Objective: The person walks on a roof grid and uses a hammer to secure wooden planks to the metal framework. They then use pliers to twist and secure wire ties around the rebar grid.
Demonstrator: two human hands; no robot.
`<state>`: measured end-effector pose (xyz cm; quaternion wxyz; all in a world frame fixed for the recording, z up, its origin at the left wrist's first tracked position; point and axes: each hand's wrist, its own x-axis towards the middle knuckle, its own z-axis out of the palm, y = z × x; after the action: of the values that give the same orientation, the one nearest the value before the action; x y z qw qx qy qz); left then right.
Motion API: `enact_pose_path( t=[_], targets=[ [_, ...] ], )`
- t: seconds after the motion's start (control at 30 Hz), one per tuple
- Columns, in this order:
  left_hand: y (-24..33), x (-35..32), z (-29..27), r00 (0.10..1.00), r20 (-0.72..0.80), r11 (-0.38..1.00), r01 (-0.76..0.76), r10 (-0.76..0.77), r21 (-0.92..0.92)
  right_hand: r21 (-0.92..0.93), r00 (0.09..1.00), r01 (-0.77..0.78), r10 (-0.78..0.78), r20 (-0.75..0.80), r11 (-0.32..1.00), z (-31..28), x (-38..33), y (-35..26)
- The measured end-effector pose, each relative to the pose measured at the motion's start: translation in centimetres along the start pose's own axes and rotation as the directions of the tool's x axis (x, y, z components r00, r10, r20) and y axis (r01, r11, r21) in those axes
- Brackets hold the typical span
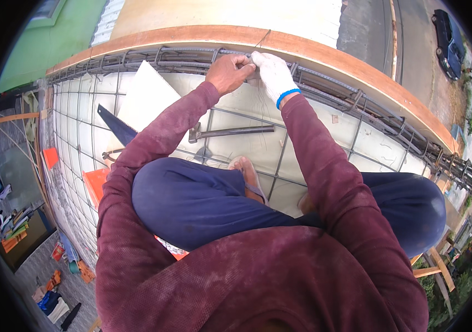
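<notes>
Metal wires (261, 98) beneath the right hand (273, 74), closed on them; left hand (228, 74) curled, hold unclear

Cannot read any text, label, brand, number or sign in this view. Cannot make out lettering on the saw (117, 126) or the hammer (230, 133); on the car (449, 44), too small to tell; on the red-white item (179, 255), mostly hidden.

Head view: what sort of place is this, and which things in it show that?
Most likely a building site, apparently on a raised level: steel bars run along a wooden board, a hammer lies close by, and a car is seen from above on the road beyond.
</notes>
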<state>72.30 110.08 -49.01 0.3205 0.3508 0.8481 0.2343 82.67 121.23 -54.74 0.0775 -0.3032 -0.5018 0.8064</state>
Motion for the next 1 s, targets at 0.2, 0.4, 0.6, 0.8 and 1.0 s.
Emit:
enact_pose_path(
  t=[0.2, 0.4, 0.6, 0.8, 1.0],
  targets=[
    [1.0, 0.1, -2.0, 0.948, 0.131, 0.748, 0.310, -0.290, -0.587, -0.231, 0.995, -0.081, 0.090, 0.030, 0.970, 2.3, -3.6, 0.6],
    [2.1, 0.3, -0.1, 0.818, 0.502, 0.208, 0.563, -0.281, -0.800, -0.418, 0.991, 0.100, -0.127, -0.035, 0.903, 3.3, -1.2, 6.9],
    [-0.5, -0.7, 0.0, 0.839, 0.517, 0.156, 0.541, -0.172, -0.826, -0.227, 0.975, -0.090, 0.132, 0.176, 0.970, 1.8, -2.5, 3.6],
    [-0.2, -1.0, 1.6, 0.919, 0.247, 0.345, 0.349, -0.307, -0.871, 0.026, 0.978, 0.082, -0.086, 0.190, 0.996, -1.9, -0.5, 3.3],
    [-1.6, -1.5, 2.3, 0.940, 0.211, 0.561, 0.329, -0.266, -0.760, 0.616, 0.963, -0.263, 0.236, 0.126, 0.742, -0.1, -0.4, 1.9]
  ],
)
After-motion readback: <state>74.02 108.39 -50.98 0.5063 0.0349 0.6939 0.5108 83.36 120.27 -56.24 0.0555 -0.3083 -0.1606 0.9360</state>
